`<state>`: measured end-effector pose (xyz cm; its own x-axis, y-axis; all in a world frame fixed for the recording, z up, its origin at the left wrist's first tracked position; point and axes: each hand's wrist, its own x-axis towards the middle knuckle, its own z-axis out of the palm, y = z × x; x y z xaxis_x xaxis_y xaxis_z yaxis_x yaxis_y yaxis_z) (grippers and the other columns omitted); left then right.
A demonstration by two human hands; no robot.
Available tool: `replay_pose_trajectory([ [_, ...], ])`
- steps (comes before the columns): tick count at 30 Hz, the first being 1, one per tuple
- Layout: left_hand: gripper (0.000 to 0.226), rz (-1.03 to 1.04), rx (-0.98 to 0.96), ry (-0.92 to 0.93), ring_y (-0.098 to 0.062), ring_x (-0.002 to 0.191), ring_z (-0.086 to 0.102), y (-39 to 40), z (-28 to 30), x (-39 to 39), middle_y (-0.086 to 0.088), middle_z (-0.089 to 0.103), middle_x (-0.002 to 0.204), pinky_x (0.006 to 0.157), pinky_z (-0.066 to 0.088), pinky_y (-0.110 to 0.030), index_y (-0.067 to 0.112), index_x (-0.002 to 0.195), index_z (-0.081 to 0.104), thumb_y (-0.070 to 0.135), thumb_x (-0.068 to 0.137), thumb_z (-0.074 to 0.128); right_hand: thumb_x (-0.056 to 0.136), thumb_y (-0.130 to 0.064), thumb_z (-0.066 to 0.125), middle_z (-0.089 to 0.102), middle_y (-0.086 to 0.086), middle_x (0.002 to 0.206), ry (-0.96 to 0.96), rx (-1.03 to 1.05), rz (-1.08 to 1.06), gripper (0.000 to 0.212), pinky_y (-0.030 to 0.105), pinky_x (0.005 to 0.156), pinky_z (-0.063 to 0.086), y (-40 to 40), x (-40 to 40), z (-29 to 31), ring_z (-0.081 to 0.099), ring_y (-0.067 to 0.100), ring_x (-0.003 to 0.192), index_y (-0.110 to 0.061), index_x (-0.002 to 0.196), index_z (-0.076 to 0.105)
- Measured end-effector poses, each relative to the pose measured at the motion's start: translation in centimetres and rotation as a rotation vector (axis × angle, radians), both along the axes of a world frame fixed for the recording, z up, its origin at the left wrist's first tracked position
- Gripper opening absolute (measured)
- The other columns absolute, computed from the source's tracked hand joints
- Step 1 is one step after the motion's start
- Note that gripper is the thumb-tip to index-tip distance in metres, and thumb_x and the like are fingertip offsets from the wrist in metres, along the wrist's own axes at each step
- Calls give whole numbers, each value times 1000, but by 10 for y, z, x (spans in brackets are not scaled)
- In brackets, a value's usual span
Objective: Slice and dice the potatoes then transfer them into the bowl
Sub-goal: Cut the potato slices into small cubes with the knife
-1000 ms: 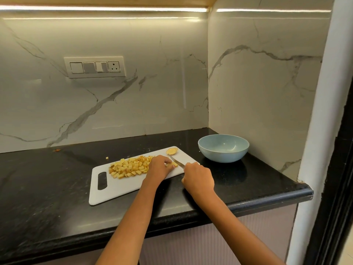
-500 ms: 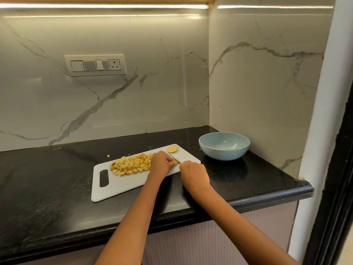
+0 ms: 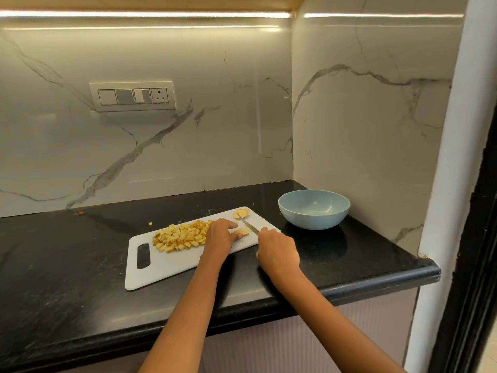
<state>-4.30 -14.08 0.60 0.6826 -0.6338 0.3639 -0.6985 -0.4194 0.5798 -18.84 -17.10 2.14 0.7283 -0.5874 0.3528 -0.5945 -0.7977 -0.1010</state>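
Potato piece (image 3: 241, 232) pinned on the board (image 3: 166, 267) just beyond the left hand (image 3: 219, 234) fingertips, knife (image 3: 248, 224) clamped in the right hand (image 3: 278, 251) slanting up-left across it, bowl (image 3: 314, 212) farther right, still empty.

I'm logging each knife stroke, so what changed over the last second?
The knife went down into the potato piece and has come back up, still gripped by the right hand. The left hand stayed steadying the piece. Diced pile, round slice, cutting board and bowl: unchanged.
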Motion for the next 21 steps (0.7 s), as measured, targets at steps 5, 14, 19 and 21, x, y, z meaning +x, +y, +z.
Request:
replay_pose_trajectory([
  [5,18,-23,14,-49,-14,83,56,2,-1,0,-9,70,100,71,37,-21,7,99,73,13,84,66,97,-16,45,59,11,109,25,26,41,22,28,70,41,3,0,-1,61,24,93,-6,115,53],
  [14,16,-71,-3,-63,-7,72,51,3,3,-1,-7,71,98,55,35,-14,7,96,74,9,83,65,98,-7,39,60,11,113,63,-72,67,23,27,69,41,6,9,-1,62,23,97,-6,113,57],
  [19,17,-29,24,-69,-13,81,56,1,6,-4,-7,71,101,61,35,-19,8,98,73,10,84,64,96,-11,46,58,12,115,93,-38,81,24,28,78,46,-1,9,7,61,24,100,-5,117,55],
  [21,16,-28,22,-58,-17,89,61,2,5,-4,-6,71,101,68,39,-21,8,96,74,10,84,65,96,-9,45,58,13,116,111,-49,98,23,29,78,46,-2,8,8,61,25,101,-5,117,55],
])
